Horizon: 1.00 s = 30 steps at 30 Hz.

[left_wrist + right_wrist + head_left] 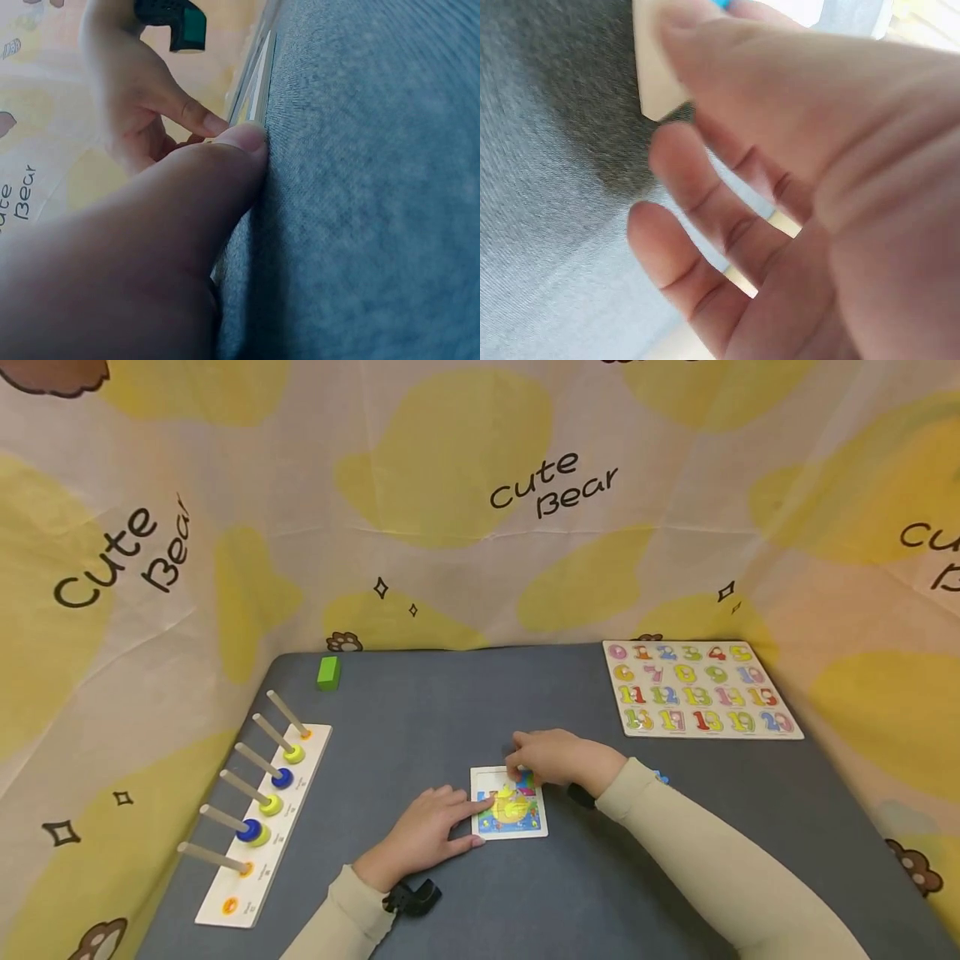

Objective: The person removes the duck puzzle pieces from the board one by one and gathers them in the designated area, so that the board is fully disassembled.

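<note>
A small square jigsaw puzzle (pixel 513 822) in a white frame lies on the dark table, its picture a yellow figure on blue. Bare white backing shows at its upper left. My left hand (pixel 423 831) rests at its left side, index finger straight across the picture and thumb at the lower left corner. Over the top edge, my right hand (pixel 555 756) pinches what looks like a blue puzzle piece (pixel 721 3), mostly hidden by thumb and index finger. Its other fingers are loosely bent in the right wrist view.
A blue piece (pixel 660 777) shows partly behind the right sleeve. To the left stands a white board with pegs (pixel 288 793) and coloured rings. A green block (pixel 328 673) lies at the back left, and a number puzzle board (pixel 701 735) at the back right. Printed cloth walls surround the table.
</note>
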{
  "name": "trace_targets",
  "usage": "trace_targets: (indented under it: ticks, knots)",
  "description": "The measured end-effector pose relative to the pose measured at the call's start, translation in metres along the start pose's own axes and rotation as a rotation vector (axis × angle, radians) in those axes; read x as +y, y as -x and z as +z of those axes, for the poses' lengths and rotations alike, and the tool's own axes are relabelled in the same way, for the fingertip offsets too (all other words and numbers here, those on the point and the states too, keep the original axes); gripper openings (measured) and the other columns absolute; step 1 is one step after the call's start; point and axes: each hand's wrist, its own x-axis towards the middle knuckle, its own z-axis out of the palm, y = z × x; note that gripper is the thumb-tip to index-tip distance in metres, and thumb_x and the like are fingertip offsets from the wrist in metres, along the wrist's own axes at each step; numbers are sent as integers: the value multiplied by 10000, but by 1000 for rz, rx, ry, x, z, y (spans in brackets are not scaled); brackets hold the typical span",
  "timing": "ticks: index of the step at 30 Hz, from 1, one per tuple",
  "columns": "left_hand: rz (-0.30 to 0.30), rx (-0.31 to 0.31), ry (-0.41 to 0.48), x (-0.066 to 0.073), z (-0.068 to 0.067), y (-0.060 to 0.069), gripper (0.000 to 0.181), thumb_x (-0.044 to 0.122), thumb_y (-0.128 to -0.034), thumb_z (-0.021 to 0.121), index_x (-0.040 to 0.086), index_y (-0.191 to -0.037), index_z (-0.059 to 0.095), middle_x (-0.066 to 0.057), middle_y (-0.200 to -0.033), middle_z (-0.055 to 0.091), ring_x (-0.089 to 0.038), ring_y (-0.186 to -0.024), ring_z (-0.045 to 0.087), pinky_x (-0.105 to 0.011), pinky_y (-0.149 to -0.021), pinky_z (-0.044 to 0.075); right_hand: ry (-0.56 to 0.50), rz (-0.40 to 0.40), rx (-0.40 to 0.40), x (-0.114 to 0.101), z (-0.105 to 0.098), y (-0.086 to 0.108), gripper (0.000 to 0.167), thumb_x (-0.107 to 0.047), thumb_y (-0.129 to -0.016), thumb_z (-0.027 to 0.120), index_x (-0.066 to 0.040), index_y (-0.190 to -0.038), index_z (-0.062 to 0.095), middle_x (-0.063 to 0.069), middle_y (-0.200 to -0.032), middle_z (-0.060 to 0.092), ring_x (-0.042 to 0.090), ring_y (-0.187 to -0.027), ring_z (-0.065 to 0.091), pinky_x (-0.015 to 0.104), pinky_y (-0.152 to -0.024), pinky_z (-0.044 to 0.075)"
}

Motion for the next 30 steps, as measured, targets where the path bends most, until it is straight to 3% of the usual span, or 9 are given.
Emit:
trace_targets:
  ticks: [9, 17, 22, 30]
  knots:
    - [-8, -17, 2, 0, -2, 0, 607, 512, -989, 702, 292, -1537, 562, 124, -918, 511, -88, -810, 393, -307, -755, 344, 109, -8, -36, -3, -6, -2, 395, -229, -890, 847, -363, -1222, 681, -9, -1134, 540, 162, -919, 534, 326, -810, 511]
    - [7, -6, 4, 1, -1, 0, 605, 511, -994, 695, 292, -1540, 558, 121, -922, 521, -88, -809, 395, -308, -758, 347, 171, -60, -10, -5, -4, -6, 312, -170, -897, 849, -313, -1071, 633, -21, -1029, 506, 183, -842, 523, 336, -721, 456]
    - [12, -5, 2, 1, 1, 0, 603, 522, -996, 686, 298, -1541, 556, 125, -914, 511, -84, -804, 389, -306, -760, 343, 146, -59, -16, -9, -3, -4, 289, -146, -906, 841, -282, -1032, 619, -21, -1107, 594, 191, -920, 572, 356, -790, 504]
    - [1, -5, -21, 2, -2, 0, 616, 521, -985, 702, 288, -1538, 561, 124, -871, 467, -91, -775, 369, -313, -744, 327, 64, -73, -1, -7, -5, 2, 213, -233, -912, 844, -219, -1066, 698, -47, -1029, 565, 159, -883, 535, 326, -822, 513]
